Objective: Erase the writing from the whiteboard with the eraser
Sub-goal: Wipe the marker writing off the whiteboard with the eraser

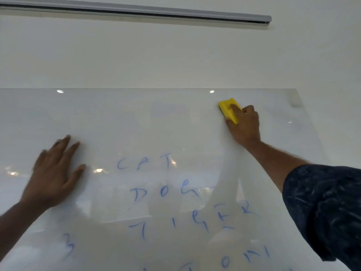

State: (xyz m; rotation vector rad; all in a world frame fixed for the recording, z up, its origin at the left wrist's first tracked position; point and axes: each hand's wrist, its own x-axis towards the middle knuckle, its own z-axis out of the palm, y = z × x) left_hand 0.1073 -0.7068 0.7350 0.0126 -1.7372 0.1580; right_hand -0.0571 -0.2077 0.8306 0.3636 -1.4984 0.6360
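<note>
Up near the whiteboard's (pixel 136 118) top edge, the right hand (pixel 245 125) is gripping the eraser (pixel 227 109), fingers curled over its lower end. It is looking bright yellow, dark underneath. Left hand (pixel 54 173) is lying flat, spread open, left of the blue writing (pixel 166 192).

Whiteboard (pixel 136 118), blue marker: "CAT", "DOG", "TIGER", lone "3"; bottom word partly cut off.
</note>
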